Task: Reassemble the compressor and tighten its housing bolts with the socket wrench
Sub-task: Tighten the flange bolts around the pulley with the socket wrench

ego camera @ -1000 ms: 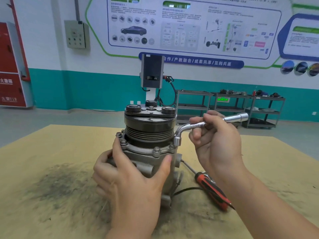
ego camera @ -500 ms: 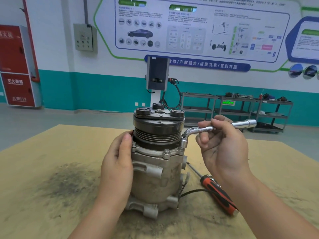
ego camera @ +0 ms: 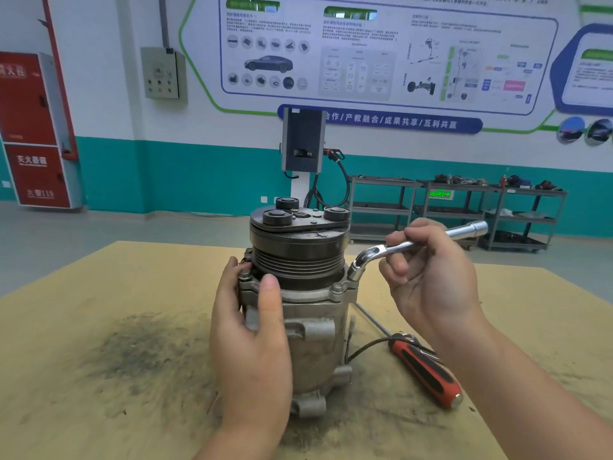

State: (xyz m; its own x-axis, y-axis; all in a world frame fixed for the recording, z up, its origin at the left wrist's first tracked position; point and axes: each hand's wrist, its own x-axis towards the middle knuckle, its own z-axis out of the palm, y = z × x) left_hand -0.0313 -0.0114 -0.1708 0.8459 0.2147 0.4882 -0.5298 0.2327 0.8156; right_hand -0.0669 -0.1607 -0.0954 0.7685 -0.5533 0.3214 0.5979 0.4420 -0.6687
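Note:
The compressor (ego camera: 311, 327) stands upright on the tan table (ego camera: 99, 293), its dark pulley and clutch plate on top. Bolts sit around the housing flange (ego camera: 336, 288). My left hand (ego camera: 252, 343) grips the left side of the housing, thumb up against the pulley. An L-shaped socket wrench (ego camera: 371, 257) has its bent end down on a bolt at the flange's right edge. My right hand (ego camera: 428, 277) holds the wrench's shaft, fingers curled over it, and the free socket end sticks out to the right.
A red and black handled screwdriver (ego camera: 428, 373) lies on the table to the right of the compressor, beside a thin black wire (ego camera: 368, 345). Dark grime stains the tabletop at the left. Metal shelving carts (ego camera: 461, 210) and a charging post stand far behind.
My left hand has shifted from wrapping the front of the housing to holding its left side. The view has shifted and the wrench stays on the right flange bolt.

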